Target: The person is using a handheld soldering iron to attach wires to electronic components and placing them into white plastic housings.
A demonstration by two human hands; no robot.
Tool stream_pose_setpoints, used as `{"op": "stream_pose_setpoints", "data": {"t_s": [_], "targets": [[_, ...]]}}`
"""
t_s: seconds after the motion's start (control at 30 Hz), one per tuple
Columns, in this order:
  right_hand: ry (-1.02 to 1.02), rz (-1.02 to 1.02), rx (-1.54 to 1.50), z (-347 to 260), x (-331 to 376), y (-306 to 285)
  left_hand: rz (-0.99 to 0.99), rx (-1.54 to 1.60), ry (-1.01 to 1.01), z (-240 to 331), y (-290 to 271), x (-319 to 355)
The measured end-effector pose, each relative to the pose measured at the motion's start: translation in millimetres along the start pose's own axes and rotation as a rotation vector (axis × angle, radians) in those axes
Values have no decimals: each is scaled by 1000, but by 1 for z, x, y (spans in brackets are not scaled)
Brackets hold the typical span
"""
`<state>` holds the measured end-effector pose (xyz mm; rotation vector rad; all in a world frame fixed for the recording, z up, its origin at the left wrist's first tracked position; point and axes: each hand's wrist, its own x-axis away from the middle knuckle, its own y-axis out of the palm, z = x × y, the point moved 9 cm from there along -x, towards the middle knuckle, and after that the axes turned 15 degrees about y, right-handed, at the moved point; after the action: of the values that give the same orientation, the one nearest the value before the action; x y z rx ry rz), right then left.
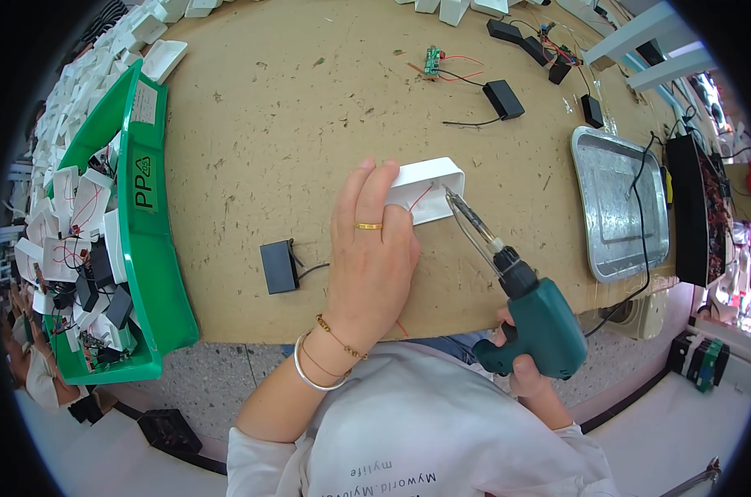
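Casing (pixel 433 172): white, hollow, red wire (pixel 422 197) inside | left hand (pixel 375 244) clasping it | right hand (pixel 526 378) gripping soldering gun (pixel 548 327)

Smooth plastic casing (pixel 443 174), glossy metal tray (pixel 614 211), matt tabletop (pixel 243 182).

Down from the wearer's head, wide and close in!
We're on the left camera of the head-worn pair, upright, facing steeply down at the tabletop (pixel 268 157); the left hand (pixel 377 244) sits near mid-view, the right hand (pixel 527 378) lower and further right, the white shirt (pixel 450 431) filling the bottom; the fisheye sweeps from the green bin (pixel 147 282) at left to the metal tray (pixel 615 199) at right and beyond, bending straight edges, and out at the rim shapes seem too squeezed to judge well.
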<state>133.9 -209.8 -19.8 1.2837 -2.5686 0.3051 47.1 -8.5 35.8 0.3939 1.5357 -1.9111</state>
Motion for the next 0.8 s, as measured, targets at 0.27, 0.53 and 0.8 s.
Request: {"op": "stream_pose_setpoints", "data": {"t_s": [0.27,0.53,0.8], "targets": [[-88,-2,-204,-11,-4,-4,22,19,-5,1,-4,0],[-54,2,-270,-9,-6,-6,26,51,43,20,-38,-1],[-60,9,-280,-13,-9,-10,-495,307,200,25,-32,28]]}}
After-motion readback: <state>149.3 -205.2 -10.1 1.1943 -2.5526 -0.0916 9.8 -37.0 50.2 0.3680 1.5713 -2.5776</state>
